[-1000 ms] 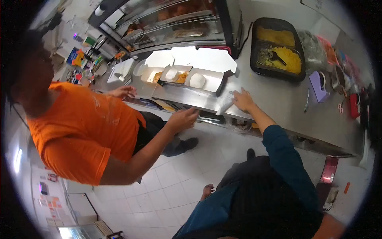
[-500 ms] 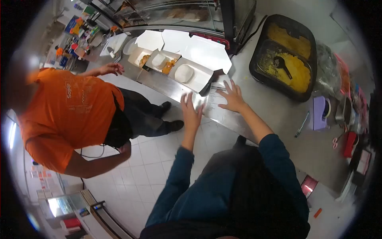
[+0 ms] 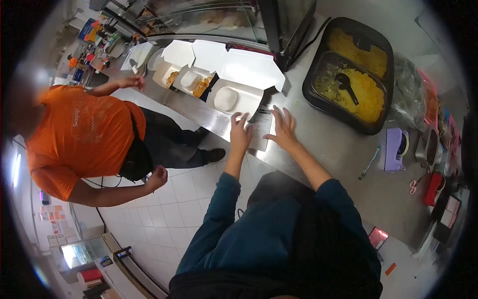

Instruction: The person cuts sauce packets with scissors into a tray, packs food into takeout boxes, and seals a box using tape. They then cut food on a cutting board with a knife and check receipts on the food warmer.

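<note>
A printed paper slip (image 3: 260,130) lies on the steel counter by its front edge. At its left side is my left hand (image 3: 240,132), fingers bent and apart. My right hand (image 3: 283,130) rests on the slip's right side with the fingers spread. Just behind my left hand stands an open white box (image 3: 244,102) holding a white round mound (image 3: 225,98). Further left, another open box holds a white mound (image 3: 190,80) and orange-brown food (image 3: 202,87); a third holds more brown food (image 3: 172,78).
A co-worker in an orange shirt (image 3: 89,134) stands at the left. A black two-part tray (image 3: 308,94) of yellow food holds a black spoon (image 3: 347,88). On the right are a purple tape dispenser (image 3: 393,149), a pen (image 3: 369,163) and pink scissors (image 3: 414,185). Behind stands a glass cabinet (image 3: 209,22).
My left hand has risen from low beside my body to the slip. The slip, earlier bunched under my right hand, now lies flat. The co-worker's near arm has drawn back from the counter.
</note>
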